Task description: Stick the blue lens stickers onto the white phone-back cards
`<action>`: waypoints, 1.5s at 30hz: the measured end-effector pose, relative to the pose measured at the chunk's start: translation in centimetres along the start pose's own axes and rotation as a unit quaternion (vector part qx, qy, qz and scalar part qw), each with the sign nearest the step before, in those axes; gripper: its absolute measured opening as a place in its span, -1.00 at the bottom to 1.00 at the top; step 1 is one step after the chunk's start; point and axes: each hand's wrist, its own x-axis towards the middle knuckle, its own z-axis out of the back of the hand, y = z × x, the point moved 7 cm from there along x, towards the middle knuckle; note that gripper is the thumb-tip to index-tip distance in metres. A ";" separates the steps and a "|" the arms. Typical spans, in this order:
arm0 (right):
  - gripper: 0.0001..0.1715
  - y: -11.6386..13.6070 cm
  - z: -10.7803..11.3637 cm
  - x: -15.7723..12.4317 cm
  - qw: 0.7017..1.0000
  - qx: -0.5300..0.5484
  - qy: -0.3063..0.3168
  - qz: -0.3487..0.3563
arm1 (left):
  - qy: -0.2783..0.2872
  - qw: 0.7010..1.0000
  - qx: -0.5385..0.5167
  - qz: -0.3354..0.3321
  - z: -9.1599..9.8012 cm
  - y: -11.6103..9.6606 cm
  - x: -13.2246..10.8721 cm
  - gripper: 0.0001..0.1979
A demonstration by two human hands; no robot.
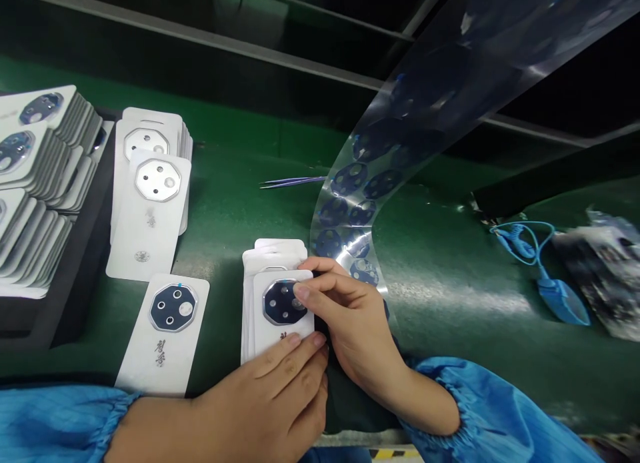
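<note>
A white phone back cover point(263, 333) lies on top of a small stack on the green table. A dark film point(277, 305) with several round openings sits on its octagonal camera frame. My left hand point(280, 393) rests flat across the cover's lower part, its fingers stretched out. With the thumb of my right hand point(350, 316) on the film's upper right edge, the other fingers bend around the cover's right side. Left of the stack, another white cover point(163, 356) bears a dark film on its frame; my left forearm is just below it.
A stack of white covers point(150, 230) with bare frames stands at upper left. Several more fill a black tray point(75, 316). A clear strip of dark films point(343, 216) curves down from above. Behind lie purple tweezers point(295, 181); a blue coiled cord point(523, 243) and plastic bag point(607, 276) lie right.
</note>
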 end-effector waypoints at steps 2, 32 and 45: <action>-0.89 0.0 -0.1 0.0 1.000 0.001 0.002 0.003 | -0.003 1.000 0.003 0.001 0.0 0.0 0.0 -0.61; -0.67 5.0 -0.8 -1.3 0.811 -0.408 -0.013 0.418 | 0.048 0.998 0.006 -0.040 0.0 -0.1 0.0 -0.48; -0.90 3.4 -1.0 0.6 0.932 -0.255 0.040 0.254 | 0.059 0.997 0.008 -0.041 0.2 -0.1 0.1 -0.47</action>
